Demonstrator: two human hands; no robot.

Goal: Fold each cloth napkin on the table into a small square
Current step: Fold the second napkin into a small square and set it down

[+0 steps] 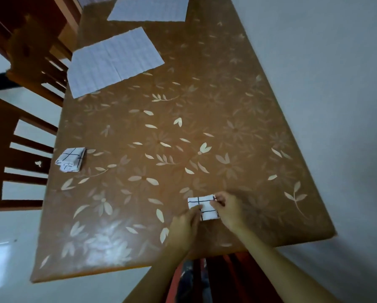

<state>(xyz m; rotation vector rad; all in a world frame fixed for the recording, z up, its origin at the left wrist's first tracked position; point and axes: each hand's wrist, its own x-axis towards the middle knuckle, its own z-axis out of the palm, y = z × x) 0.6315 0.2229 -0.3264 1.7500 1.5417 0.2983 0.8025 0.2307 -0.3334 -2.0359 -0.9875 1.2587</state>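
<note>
A white napkin with a black grid (205,207), folded to a small square, lies near the table's front edge. My left hand (186,226) pinches its lower left edge. My right hand (228,209) grips its right side, fingers curled over the cloth. A second small folded grid napkin (70,159) rests at the table's left edge. Two napkins lie spread flat farther back: one (115,61) at the left, another (149,7) at the far end, cut off by the frame.
The table (205,119) wears a brown cover with a pale leaf print. Two wooden chairs (15,162) stand along its left side. A pale wall runs down the right. Red clothing shows below the front edge.
</note>
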